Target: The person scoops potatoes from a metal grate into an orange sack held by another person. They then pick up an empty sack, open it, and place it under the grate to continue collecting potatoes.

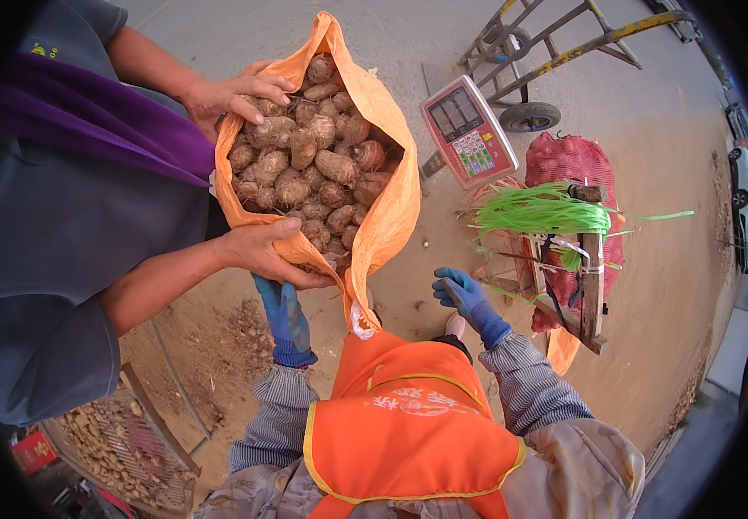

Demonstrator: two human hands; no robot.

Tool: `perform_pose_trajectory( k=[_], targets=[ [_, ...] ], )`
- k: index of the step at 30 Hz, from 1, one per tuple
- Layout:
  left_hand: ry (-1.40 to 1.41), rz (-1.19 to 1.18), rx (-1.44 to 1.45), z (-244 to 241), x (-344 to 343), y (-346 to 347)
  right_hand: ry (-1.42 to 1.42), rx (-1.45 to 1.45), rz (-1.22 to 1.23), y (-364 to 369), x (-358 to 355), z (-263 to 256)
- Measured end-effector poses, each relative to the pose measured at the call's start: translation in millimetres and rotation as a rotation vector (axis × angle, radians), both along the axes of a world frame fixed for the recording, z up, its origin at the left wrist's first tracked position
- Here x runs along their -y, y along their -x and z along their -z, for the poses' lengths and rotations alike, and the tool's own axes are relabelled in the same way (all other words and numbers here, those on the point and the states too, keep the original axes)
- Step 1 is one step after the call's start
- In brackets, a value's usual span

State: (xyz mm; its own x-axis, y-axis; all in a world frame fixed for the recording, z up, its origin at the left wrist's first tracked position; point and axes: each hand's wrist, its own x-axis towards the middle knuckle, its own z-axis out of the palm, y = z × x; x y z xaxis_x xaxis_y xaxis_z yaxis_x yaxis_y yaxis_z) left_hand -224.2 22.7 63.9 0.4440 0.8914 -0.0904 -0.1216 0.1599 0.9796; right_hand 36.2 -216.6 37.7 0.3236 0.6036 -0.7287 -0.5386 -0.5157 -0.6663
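Note:
An orange woven sack (pixel 387 123), its mouth spread wide, is full of brown taro corms (pixel 338 167). My left hand (pixel 288 319), in a blue work glove, reaches up beside the sack's lower left edge; its fingertips are hidden behind another person's hand (pixel 270 250), so I cannot tell whether it grips. To the right of the sack, my right hand (pixel 463 293), in a matching glove, hangs in the air with fingers bent and nothing visible in it. The other person's second hand (pixel 238 97) rests on the sack's far left rim.
A red digital weighing scale display (pixel 468 130) stands right of the sack. Beyond it are a hand truck (pixel 529 74) and a red mesh sack (pixel 562 162). Green plastic strips (pixel 542 211) drape over a wooden frame (pixel 591 285). At lower left, a slatted rack (pixel 124 447) holds small tubers.

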Motion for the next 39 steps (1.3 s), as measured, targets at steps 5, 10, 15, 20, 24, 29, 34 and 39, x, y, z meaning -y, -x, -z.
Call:
perform_pose_trajectory(
  k=[5, 10, 15, 20, 24, 29, 34, 39],
  targets=[
    [0.157, 0.237, 0.072, -36.7, -19.3, -4.1, 0.025, -0.022, -0.025, 29.6, -39.1, 3.1],
    [0.133, 0.144, -0.139, -21.1, -36.1, 2.8, 0.063, -0.111, 0.019, 31.5, -8.6, 38.6],
    [0.148, 0.200, -0.127, 2.5, -44.7, -36.8, 0.109, -0.138, 0.062, 36.0, 8.2, 42.7],
    [0.217, 0.314, -0.024, 27.1, -45.4, -65.6, 0.103, -0.104, 0.110, 27.9, 17.3, 39.9],
    [0.237, 0.392, -0.053, 28.4, -28.5, -79.3, 0.098, -0.105, 0.123, 23.6, 27.8, 45.0],
    [0.214, 0.362, -0.165, 30.9, -6.3, -67.6, 0.123, -0.139, 0.107, 24.3, 36.4, 41.2],
    [0.218, 0.258, -0.232, 31.7, 6.9, -73.6, 0.121, -0.140, 0.126, 23.6, 49.4, 39.1],
    [0.172, 0.240, -0.276, 46.4, -11.2, -59.4, 0.091, -0.120, 0.136, 18.8, 71.5, 48.9]
  ],
)
